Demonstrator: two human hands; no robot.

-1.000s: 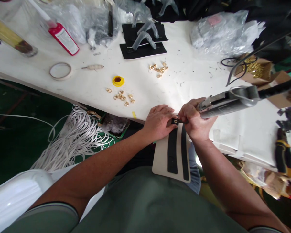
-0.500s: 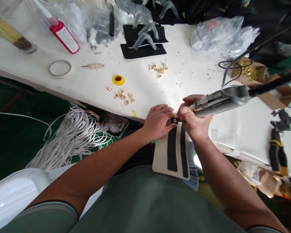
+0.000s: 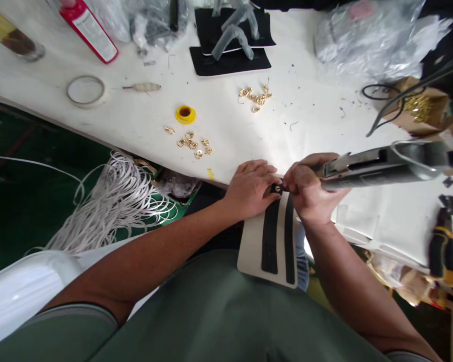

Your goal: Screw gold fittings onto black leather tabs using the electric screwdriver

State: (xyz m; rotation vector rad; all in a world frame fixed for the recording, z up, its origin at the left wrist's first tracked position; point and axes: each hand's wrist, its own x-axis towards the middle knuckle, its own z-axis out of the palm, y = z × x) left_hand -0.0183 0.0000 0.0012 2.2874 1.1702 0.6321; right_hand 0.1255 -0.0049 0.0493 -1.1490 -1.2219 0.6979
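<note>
My left hand [image 3: 251,190] presses at the table's front edge, its thumb and fingers closed on the end of a black strap [image 3: 271,239]. A small round slotted metal fitting [image 3: 278,189] shows on that end. The strap lies along a beige panel [image 3: 251,246] that hangs over my lap, with a second black strap [image 3: 289,241] beside it. My right hand [image 3: 315,193] is wrapped round a grey power screwdriver [image 3: 377,166], which lies nearly level and points left. Its fingertips pinch close to the fitting; the driver's tip is hidden behind them.
Gold ring fittings [image 3: 191,143] lie in two groups around a yellow spool [image 3: 185,114]. Black panels [image 3: 230,63] with wrapped handles, a red bottle [image 3: 92,32], a tape roll [image 3: 86,90] and an awl [image 3: 145,87] lie farther back. Pliers [image 3: 443,246] rest at right.
The screwdriver has swung down from a raised slant to nearly level, its body shifting right. My right fingertips have closed in by the fitting. The left hand keeps its hold; the view has shifted slightly.
</note>
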